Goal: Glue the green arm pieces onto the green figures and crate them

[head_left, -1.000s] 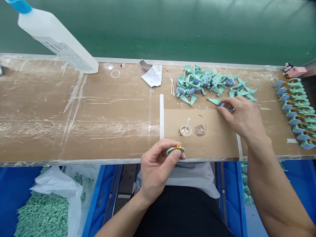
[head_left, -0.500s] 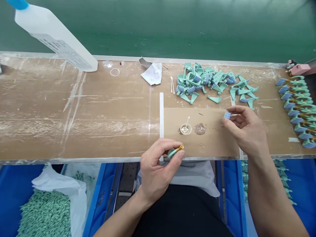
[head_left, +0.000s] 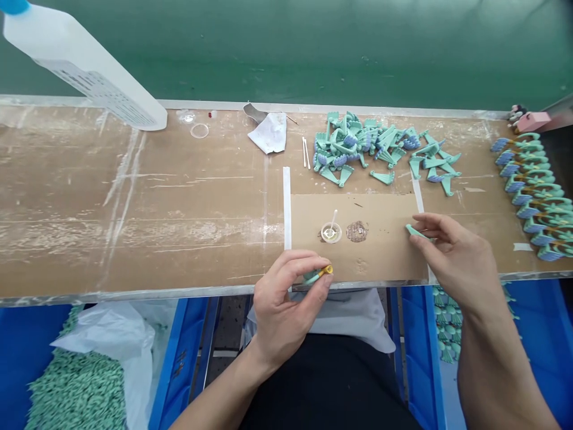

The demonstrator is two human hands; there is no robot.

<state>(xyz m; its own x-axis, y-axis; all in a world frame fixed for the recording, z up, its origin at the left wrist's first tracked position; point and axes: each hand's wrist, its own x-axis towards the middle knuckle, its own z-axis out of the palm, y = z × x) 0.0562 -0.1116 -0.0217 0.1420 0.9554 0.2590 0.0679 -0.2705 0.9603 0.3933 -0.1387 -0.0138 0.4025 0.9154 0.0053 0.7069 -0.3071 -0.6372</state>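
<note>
My left hand (head_left: 289, 298), above the table's front edge, pinches a small curved teal plastic part with a yellow-orange end (head_left: 323, 272) between thumb and fingertips. Over the right side of the cardboard sheet (head_left: 389, 263), my right hand (head_left: 456, 257) grips a green plastic piece (head_left: 415, 231) by thumb and fingers; the palm side hides much of it. Between the hands a small clear dish (head_left: 331, 240) holds a little liquid and a white swab (head_left: 334, 216). Beyond it lies a loose pile of green pieces (head_left: 347, 140), several with lilac ridged ends.
A row of joined teal, lilac and orange parts (head_left: 532, 197) lines the right side. Cotton swabs (head_left: 305, 153), a white cloth scrap (head_left: 271, 134) and a large white bottle (head_left: 85, 65) stand farther back. Blue bins (head_left: 416, 346) sit below the edge.
My right hand has come down slightly toward me and turned the piece, so its green side shows rather than the lilac ridges. The left hand's part is tilted slightly differently.
</note>
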